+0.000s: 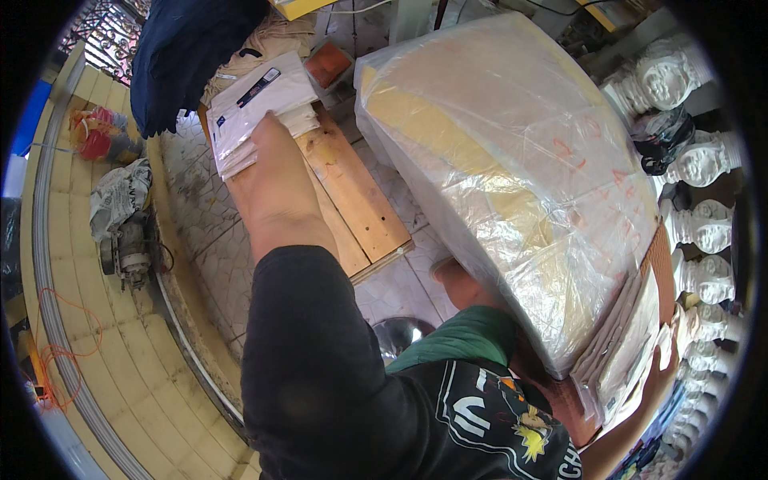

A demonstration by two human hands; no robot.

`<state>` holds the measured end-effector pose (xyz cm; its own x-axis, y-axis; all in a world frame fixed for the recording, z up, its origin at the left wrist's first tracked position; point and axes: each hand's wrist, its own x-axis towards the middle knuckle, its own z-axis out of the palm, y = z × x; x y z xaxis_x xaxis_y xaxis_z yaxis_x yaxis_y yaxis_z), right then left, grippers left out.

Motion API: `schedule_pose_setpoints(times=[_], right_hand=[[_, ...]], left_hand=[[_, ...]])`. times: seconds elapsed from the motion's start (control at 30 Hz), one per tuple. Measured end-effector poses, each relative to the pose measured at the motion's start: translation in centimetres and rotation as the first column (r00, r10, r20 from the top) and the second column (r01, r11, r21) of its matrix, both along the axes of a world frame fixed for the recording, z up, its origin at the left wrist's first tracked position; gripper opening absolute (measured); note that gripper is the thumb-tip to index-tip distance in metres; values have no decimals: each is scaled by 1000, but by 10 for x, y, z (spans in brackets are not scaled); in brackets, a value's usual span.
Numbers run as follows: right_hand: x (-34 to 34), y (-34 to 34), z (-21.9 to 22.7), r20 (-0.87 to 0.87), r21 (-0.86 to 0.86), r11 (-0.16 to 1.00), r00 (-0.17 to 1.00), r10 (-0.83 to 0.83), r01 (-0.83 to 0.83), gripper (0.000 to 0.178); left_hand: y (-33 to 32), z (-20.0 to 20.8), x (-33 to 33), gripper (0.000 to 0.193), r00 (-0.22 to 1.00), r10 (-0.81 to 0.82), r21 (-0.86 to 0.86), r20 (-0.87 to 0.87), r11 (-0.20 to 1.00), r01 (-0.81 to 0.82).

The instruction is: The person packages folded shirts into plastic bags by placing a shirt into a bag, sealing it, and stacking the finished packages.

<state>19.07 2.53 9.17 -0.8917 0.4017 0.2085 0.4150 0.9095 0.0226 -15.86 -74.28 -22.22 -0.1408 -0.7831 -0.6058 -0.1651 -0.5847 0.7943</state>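
Observation:
My left arm, in a black sleeve, reaches forward to a stack of white folded garments in clear bags, the top one with a dark label. My left hand is closed on the stack's near edge; its thumb lies on top and the other fingers are hidden. This stack sits on a low bench of wooden planks. At the lower right, my right hand is closed round the outer edge of a second pile of bagged folded garments. Part of that hand is hidden by the pile.
A large plastic-wrapped block stands right of the bench. White balusters line the right side. Dark blue cloth hangs at the far left. On the tiled ledge are a motor-like machine and an orange cord.

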Motion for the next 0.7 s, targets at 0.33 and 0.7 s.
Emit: schedule_pose_setpoints(times=[0.33,0.7], right_hand=[[-21,-123,25,-163,-311,898,949,271,-310,35],[-23,-292,-9,-296,-656,-698,949,-112,-287,43]], left_hand=[[59,103,100,38,579,-151,-157,-801,987,41],[360,202,272,27,237,-867,-804,-437,495,329]])
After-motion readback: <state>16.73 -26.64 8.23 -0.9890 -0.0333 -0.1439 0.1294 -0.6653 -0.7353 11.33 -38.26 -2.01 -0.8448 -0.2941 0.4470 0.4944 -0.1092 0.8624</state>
